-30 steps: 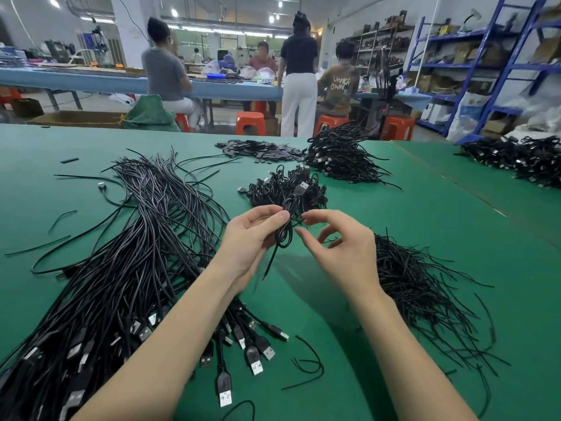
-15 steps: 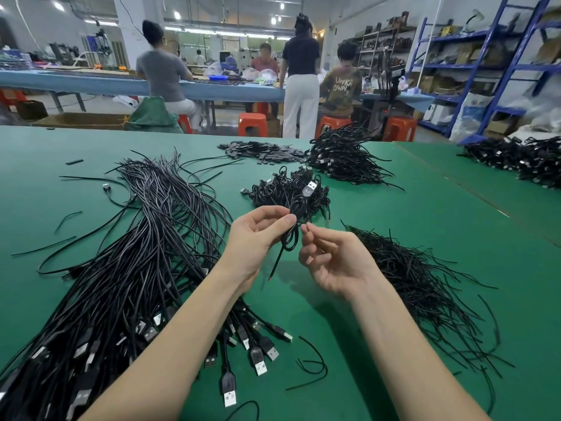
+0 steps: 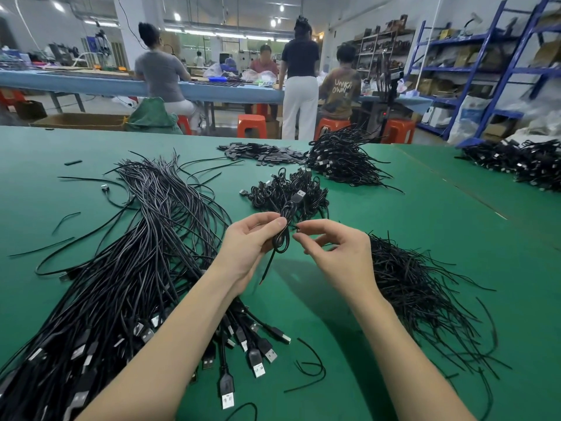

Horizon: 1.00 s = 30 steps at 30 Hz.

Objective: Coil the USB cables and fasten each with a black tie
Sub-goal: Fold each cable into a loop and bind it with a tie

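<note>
My left hand [image 3: 252,241] pinches a coiled black USB cable [image 3: 283,235] at its middle, above the green table [image 3: 425,226]. The cable's plug [image 3: 299,196] points up and one loose end hangs down. My right hand [image 3: 337,253] pinches the end of a thin black tie [image 3: 296,228] at the coil's waist. A big bundle of straight USB cables [image 3: 127,268] lies to the left, plugs toward me. A heap of loose black ties [image 3: 406,281] lies to the right. Coiled, tied cables [image 3: 282,189] are piled just behind my hands.
Another pile of coiled cables [image 3: 343,159] and a row of small black parts [image 3: 261,151] lie farther back. More cables [image 3: 516,162] sit on the adjoining table at right. Stray ties [image 3: 309,369] lie near the front. People work at a blue bench [image 3: 91,83] behind.
My right hand has lifted from a palm-up, loosely curled pose to pinch the tie beside the coil. The left hand keeps hold of the coil, almost still.
</note>
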Each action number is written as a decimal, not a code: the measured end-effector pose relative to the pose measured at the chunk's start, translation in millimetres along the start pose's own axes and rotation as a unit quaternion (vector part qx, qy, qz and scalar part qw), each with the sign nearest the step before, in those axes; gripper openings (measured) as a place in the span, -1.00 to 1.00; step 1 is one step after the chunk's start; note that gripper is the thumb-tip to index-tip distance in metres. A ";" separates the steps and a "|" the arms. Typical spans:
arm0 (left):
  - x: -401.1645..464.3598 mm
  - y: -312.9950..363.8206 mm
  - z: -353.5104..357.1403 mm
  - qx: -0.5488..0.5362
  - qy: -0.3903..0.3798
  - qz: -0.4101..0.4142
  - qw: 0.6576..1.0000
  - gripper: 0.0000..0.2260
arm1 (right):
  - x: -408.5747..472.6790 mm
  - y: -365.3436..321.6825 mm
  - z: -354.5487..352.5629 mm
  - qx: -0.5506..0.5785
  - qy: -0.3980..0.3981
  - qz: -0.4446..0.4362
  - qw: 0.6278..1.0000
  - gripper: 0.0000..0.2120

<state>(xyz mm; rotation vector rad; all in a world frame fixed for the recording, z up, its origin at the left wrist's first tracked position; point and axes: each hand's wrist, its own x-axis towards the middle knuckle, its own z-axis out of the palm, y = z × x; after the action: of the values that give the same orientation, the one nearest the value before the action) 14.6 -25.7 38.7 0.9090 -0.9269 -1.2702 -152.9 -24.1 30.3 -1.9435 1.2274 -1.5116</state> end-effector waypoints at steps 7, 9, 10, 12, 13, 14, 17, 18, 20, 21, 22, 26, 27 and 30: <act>0.4 -8.5 7.0 -0.023 0.008 0.016 1.000 -0.86 | 2.4 -17.3 12.3 0.499 -0.017 0.438 0.747 -0.92; 1.5 -12.0 7.4 -0.012 0.027 0.015 0.999 -0.89 | 1.5 -16.4 17.9 0.574 -0.010 0.485 0.660 -0.82; 2.5 -13.7 6.6 -0.005 0.039 0.010 0.999 -0.90 | 1.2 -15.5 19.5 0.567 -0.017 0.483 0.667 -0.80; 7.2 -15.2 5.5 0.003 0.072 0.000 0.997 -0.92 | -0.6 -8.8 21.9 0.478 -0.023 0.443 0.758 -0.83; 12.1 -14.5 6.1 0.002 0.096 -0.005 0.995 -0.92 | -1.6 -3.7 23.1 0.421 -0.014 0.413 0.807 -0.84; 19.2 -13.2 7.5 -0.002 0.121 -0.007 0.993 -0.91 | -3.1 1.7 24.3 0.378 -0.001 0.389 0.840 -0.85; 53.1 -2.9 18.3 0.019 0.160 0.008 0.987 -0.89 | -7.9 9.5 28.2 0.322 0.017 0.341 0.883 -0.89; 68.2 2.5 24.0 0.037 0.155 0.017 0.987 -0.89 | -9.1 9.8 30.0 0.307 0.010 0.330 0.893 -0.88; 99.7 13.9 36.5 0.080 0.150 0.035 0.985 -0.88 | -10.4 9.2 32.2 0.284 -0.015 0.310 0.907 -0.87; 114.6 18.8 42.6 0.113 0.152 0.042 0.981 -0.88 | -11.0 8.4 32.5 0.278 -0.024 0.304 0.911 -0.86; 128.8 23.0 48.5 0.149 0.152 0.046 0.976 -0.89 | -11.1 8.1 32.7 0.276 -0.029 0.299 0.913 -0.85; 166.4 23.3 59.9 0.293 0.132 0.020 0.947 -0.88 | -11.6 9.6 33.7 0.263 -0.033 0.299 0.917 -0.84; 170.7 19.8 58.7 0.316 0.128 0.006 0.940 -0.87 | -11.7 10.1 33.7 0.260 -0.033 0.300 0.917 -0.84; 173.1 8.7 50.4 0.336 0.130 -0.001 0.933 -0.84 | -11.7 10.9 33.2 0.263 -0.036 0.300 0.916 -0.85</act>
<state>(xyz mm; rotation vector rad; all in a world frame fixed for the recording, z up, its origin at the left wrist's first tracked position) -17.3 -199.5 75.6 1.5688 -1.1645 -0.7964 -127.3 -27.2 4.1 -1.1232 1.0944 -1.2507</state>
